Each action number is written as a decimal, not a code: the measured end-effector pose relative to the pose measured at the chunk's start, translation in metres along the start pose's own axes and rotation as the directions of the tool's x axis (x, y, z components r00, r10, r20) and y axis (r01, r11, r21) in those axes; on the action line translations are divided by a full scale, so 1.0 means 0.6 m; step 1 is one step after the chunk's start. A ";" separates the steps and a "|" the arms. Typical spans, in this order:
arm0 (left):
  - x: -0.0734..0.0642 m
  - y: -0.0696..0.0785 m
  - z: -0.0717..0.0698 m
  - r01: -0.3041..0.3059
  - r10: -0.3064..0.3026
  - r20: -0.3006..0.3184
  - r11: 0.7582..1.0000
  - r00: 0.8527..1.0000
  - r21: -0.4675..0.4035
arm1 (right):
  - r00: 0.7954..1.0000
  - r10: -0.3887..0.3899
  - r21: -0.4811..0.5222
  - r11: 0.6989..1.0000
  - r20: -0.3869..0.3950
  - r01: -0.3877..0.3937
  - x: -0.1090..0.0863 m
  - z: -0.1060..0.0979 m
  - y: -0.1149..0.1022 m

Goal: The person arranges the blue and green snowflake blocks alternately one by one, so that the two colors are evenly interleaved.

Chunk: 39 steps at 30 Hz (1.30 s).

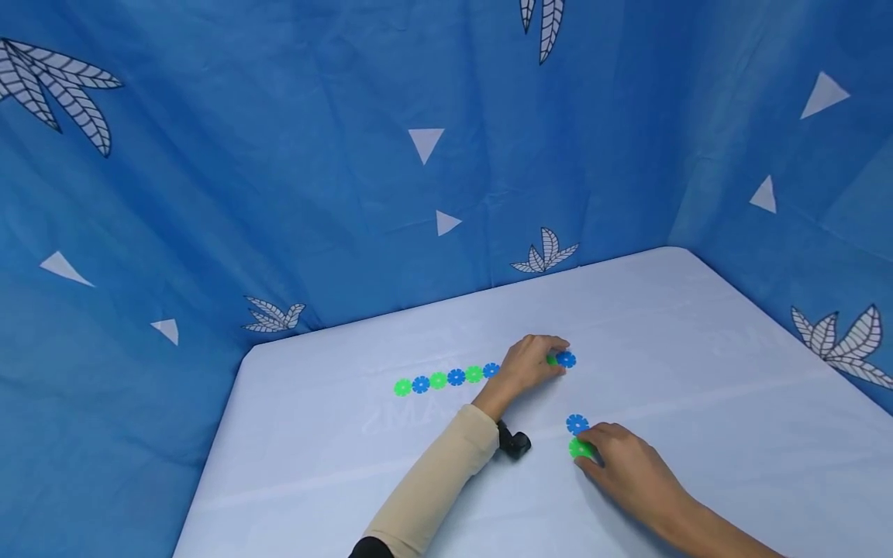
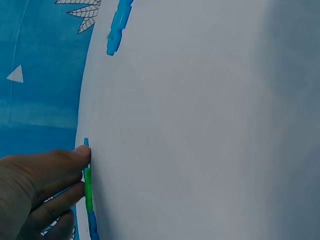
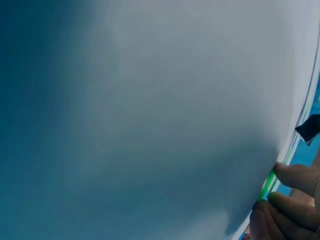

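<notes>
My left hand [image 1: 530, 361], at the end of a beige sleeve, reaches across the white table. Its thumb and fingers pinch flat notched plastic discs at the right end of a row; a blue disc [image 1: 567, 359] shows at the fingertips, with a sliver of green beside it. In the left wrist view that hand [image 2: 50, 185] grips alongside a green disc [image 2: 88, 190], seen edge-on between blue ones. Nearer the front, my right hand [image 1: 631, 469] pinches a green disc [image 1: 579, 448] between thumb and fingers. Another blue disc [image 1: 577, 424] sits right above it.
Left of the forearm, alternating green and blue discs [image 1: 438, 380] form a line, partly covered by the left hand. A black object [image 1: 515, 444] shows beside the sleeve. Blue curtains [image 1: 363, 155] with leaf and triangle prints rise behind the white table [image 1: 300, 434].
</notes>
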State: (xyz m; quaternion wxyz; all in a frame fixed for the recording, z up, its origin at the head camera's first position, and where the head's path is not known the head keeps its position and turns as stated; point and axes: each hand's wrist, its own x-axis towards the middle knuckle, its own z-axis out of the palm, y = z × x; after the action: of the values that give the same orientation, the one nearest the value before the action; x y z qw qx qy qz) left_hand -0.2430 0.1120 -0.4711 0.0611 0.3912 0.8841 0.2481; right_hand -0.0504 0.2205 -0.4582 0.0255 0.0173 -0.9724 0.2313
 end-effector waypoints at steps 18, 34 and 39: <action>0.000 0.007 0.000 0.020 -0.020 -0.012 0.999 1.000 0.030 | 0.992 -0.121 0.025 0.992 -0.029 0.122 -0.010 0.000 -0.003; 0.004 0.002 0.002 -0.012 0.012 -0.013 1.000 1.000 0.010 | 0.979 -0.107 0.107 0.986 -0.172 0.126 0.050 -0.042 0.048; 0.005 0.001 0.000 -0.001 0.001 -0.001 1.000 1.000 -0.003 | 0.976 -0.092 0.119 0.986 -0.200 0.117 0.088 -0.051 0.074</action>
State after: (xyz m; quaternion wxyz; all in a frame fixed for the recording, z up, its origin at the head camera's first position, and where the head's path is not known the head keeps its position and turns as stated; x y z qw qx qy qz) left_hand -0.2448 0.1143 -0.4705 0.0610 0.3912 0.8836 0.2498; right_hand -0.1041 0.2727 -0.4480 0.1309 0.0476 -0.9460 0.2928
